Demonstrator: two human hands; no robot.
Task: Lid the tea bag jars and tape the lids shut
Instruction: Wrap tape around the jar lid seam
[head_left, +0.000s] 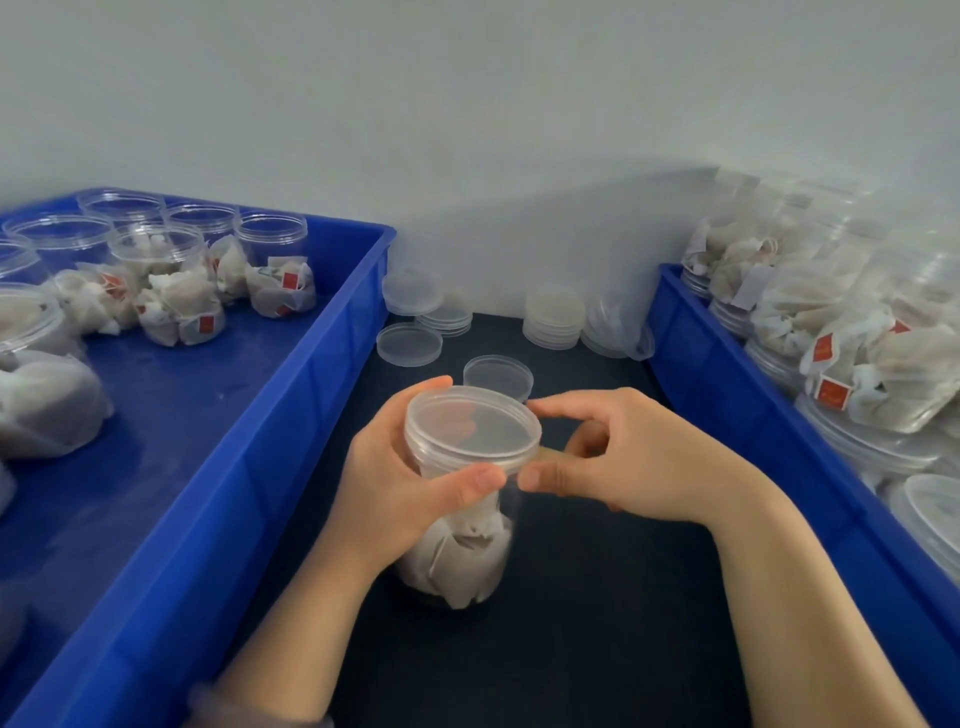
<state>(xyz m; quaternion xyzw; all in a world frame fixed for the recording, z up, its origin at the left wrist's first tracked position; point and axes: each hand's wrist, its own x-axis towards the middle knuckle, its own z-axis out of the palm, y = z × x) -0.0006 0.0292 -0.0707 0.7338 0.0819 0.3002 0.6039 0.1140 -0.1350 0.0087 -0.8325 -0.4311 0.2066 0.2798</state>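
Blue trays (332, 332), clear jars (272, 244), red-tagged beige tea bags (283, 288), black tabletop (597, 597)

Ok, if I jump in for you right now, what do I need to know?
Left hand grips the jar under its lid.
Right hand pinches the lid's rim; the lid sits on, tightness unclear.
Open jars wait in the left bin, lidded jars lie in the right bin, spare lids behind.
This lid is untaped; no tape in view.

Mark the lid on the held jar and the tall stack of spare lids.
Clear round plastic jar lid (472, 423): head view, centre of its top.
Tall stack of clear plastic lids (555, 307): head view, top lid's face.
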